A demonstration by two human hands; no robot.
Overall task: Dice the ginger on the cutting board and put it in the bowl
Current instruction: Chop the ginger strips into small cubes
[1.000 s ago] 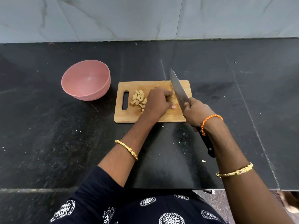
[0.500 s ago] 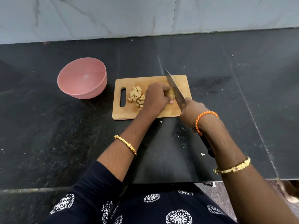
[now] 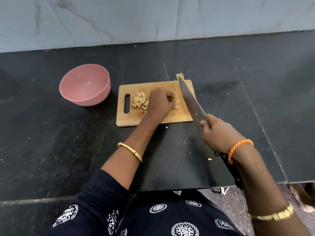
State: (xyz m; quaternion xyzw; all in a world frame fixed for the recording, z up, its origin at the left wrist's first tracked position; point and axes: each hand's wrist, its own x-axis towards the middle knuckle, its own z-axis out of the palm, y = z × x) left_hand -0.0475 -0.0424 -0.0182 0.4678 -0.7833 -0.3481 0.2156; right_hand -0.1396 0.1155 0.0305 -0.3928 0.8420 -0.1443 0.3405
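A wooden cutting board (image 3: 177, 116) lies on the black counter. A pile of diced ginger (image 3: 140, 102) sits near its handle slot. My left hand (image 3: 160, 103) grips the uncut ginger piece (image 3: 175, 99) at the board's middle. My right hand (image 3: 216, 133) holds a large knife (image 3: 190, 101) by the handle, its blade raised and tilted just right of the ginger. A thin ginger slice (image 3: 179, 76) lies off the board's far edge by the blade tip. The pink bowl (image 3: 85, 84) stands left of the board, with nothing in it.
The counter's front edge (image 3: 255, 183) runs just below my right forearm. A grey marble wall (image 3: 153, 19) backs the counter. Small ginger scraps (image 3: 209, 159) lie on the counter near the front.
The knife blade has lifted off the ginger and moved right. A cut slice now lies beyond the board's far edge. My left hand stays on the ginger.
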